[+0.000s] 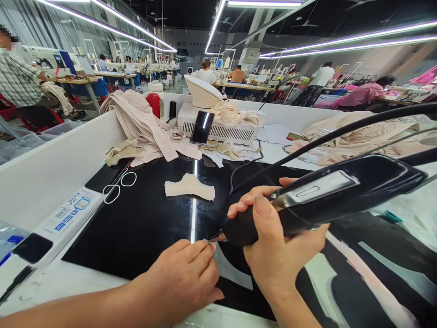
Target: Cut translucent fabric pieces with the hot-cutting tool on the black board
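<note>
My right hand [280, 232] is wrapped round a black handheld tool [327, 196] with a silver plate and a cable at its rear. The tool's narrow tip points down and left, close to the fingertips of my left hand [186, 275]. Those fingers are pressed together low over the black board [136, 228]; what they pinch, if anything, is hidden. A pale translucent piece [232, 271] lies on the board just right of my left hand. Farther back on the board rests a cream fabric piece [190, 187], apart from both hands.
Beige fabric strips [146, 123] are heaped at the back left, near a leaning phone [202, 127] and a white vented box [221, 125]. A long white box [70, 218] and white loops [129, 179] lie left. The tool's black cable [324, 136] arches right. People sit beyond.
</note>
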`<state>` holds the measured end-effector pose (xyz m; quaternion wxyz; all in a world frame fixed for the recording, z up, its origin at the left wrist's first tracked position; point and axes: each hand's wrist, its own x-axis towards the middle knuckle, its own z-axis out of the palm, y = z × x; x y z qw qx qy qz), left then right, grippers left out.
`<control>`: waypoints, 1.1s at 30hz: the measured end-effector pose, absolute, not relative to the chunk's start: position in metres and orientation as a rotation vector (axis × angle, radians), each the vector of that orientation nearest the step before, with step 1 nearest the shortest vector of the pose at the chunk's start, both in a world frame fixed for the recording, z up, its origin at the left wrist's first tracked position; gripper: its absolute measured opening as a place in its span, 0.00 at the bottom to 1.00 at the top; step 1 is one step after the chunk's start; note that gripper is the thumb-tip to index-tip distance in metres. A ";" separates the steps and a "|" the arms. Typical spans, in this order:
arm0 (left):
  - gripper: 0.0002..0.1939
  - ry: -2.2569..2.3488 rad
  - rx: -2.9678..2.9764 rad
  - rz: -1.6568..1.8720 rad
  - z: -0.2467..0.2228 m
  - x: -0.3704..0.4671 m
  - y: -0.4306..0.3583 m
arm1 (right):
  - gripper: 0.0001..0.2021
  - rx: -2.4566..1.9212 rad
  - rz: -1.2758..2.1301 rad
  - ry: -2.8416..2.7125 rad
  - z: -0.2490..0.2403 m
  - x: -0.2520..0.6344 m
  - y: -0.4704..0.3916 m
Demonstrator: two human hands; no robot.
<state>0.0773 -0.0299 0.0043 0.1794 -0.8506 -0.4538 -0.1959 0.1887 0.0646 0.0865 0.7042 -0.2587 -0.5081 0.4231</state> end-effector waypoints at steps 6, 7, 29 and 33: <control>0.18 -1.283 -2.405 -0.578 0.003 0.077 -0.030 | 0.20 -0.583 0.984 -1.126 0.085 0.184 0.063; 0.18 -1.284 -2.401 -0.593 0.003 0.077 -0.030 | 0.20 -0.590 0.988 -1.119 0.084 0.183 0.064; 0.19 -1.274 -2.424 -0.636 0.008 0.071 -0.036 | 0.17 -0.607 0.839 -1.215 0.095 0.255 0.050; 0.19 -1.269 -2.419 -0.641 0.009 0.070 -0.036 | 0.17 -0.612 0.832 -1.225 0.091 0.256 0.050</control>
